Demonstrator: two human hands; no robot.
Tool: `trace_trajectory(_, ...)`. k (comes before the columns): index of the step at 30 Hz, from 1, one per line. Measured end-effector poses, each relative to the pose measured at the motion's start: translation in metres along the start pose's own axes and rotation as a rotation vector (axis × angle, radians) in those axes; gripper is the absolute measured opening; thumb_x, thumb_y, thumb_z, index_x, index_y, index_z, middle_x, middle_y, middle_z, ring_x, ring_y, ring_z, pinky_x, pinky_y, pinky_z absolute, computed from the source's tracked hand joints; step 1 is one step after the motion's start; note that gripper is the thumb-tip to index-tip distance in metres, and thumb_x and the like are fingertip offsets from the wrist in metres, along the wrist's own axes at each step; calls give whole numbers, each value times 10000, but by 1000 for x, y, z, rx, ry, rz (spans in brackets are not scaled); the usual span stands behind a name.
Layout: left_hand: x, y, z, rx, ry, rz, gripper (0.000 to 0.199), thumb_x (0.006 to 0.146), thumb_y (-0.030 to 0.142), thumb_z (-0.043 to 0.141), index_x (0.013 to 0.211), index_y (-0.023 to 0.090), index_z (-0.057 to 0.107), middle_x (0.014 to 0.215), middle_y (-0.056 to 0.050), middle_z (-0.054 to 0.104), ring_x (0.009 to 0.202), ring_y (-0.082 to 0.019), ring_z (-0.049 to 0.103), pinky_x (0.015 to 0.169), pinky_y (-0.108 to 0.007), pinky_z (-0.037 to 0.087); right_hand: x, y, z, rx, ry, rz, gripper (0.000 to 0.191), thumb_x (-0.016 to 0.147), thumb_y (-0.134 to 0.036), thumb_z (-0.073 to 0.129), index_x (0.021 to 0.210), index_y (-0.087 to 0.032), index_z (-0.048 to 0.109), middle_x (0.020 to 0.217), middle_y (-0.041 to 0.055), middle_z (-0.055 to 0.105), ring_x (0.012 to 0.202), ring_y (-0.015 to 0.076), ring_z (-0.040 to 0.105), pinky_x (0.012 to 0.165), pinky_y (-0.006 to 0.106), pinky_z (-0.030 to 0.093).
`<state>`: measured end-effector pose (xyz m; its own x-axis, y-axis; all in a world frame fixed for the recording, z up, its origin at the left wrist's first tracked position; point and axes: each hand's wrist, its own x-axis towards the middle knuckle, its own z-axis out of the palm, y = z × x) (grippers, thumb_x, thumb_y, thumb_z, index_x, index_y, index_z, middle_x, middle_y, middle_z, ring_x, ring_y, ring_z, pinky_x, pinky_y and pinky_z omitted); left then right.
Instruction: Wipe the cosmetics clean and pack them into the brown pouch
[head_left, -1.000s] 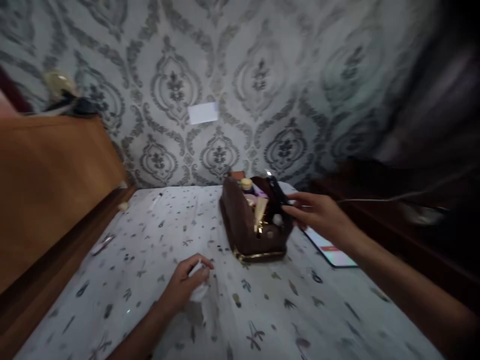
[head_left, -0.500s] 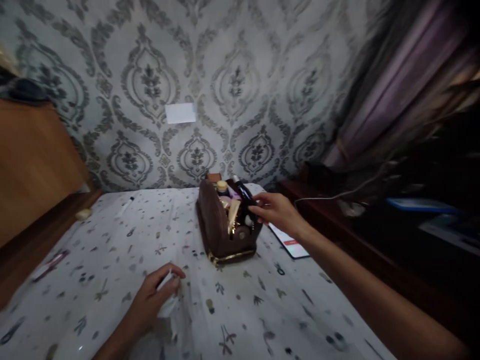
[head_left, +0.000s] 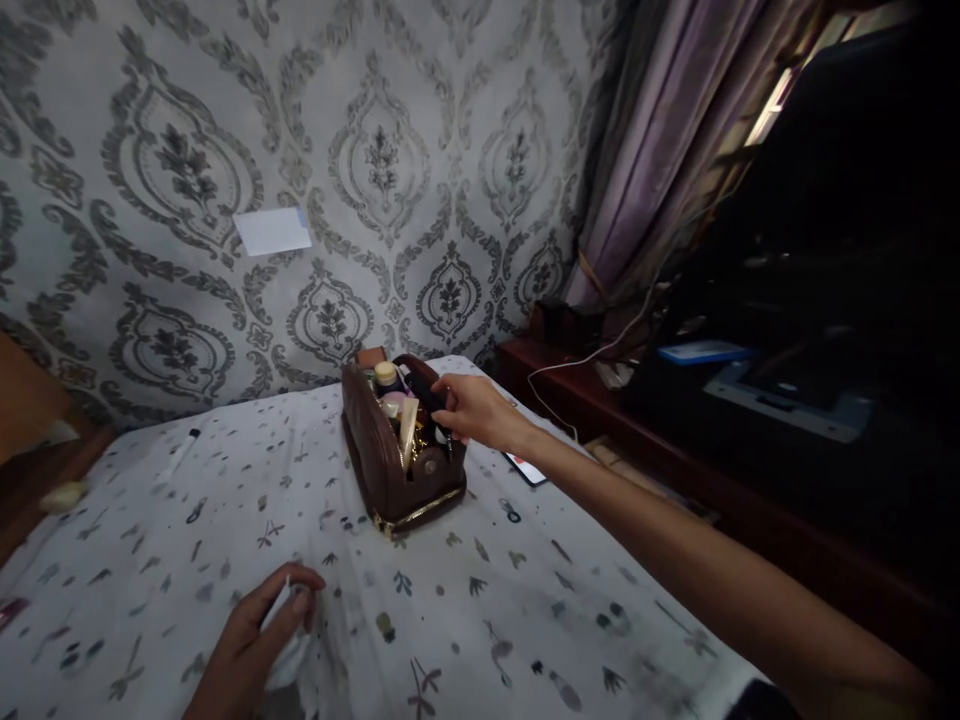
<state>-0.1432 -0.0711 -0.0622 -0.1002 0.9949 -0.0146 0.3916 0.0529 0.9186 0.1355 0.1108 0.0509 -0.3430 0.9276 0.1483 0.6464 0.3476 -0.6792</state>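
Observation:
A brown zippered bag point(head_left: 401, 490) stands open on the patterned white cloth, filled with cosmetics. Among them are a jar with a cream lid point(head_left: 385, 373) and a beige tube point(head_left: 408, 430). My right hand point(head_left: 476, 410) reaches to the bag's right side, its fingers closed on a dark item point(head_left: 421, 388) whose lower part is hidden in the bag. Nearer to me on the left, my left hand point(head_left: 266, 625) is closed around a crumpled white tissue point(head_left: 289, 645) that rests by the cloth.
A phone point(head_left: 527, 470) lies behind my right forearm. A white pen-like item point(head_left: 180, 455) is at the cloth's left. Patterned wall point(head_left: 375, 250) rises behind; a dark red ledge point(head_left: 637, 430) with a white cable is at the right.
The view has swung to the right, so the bag and both hands appear farther left. The dark item at my right hand now sits lower in the bag, with its pale tip no longer showing.

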Motion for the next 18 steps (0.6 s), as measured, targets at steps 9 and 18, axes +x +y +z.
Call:
trace_trajectory(9,-1,2,1,-14,-13,-39,441,826,647,566,824,223,687,676,-2,573,708,-197,567,682,-264,453,3,-4,17,-289,133,-56,169,774,-149,623,932,-198,593,663,-31,585,647,149,553,587,232,311)
trace_trajectory(18,-5,4,3,11,-23,-4,378,827,598,583,830,236,695,681,0,572,703,-198,556,679,-262,446,-4,-17,25,-474,89,2,60,852,-193,579,892,-194,624,774,29,665,720,171,570,597,259,262)
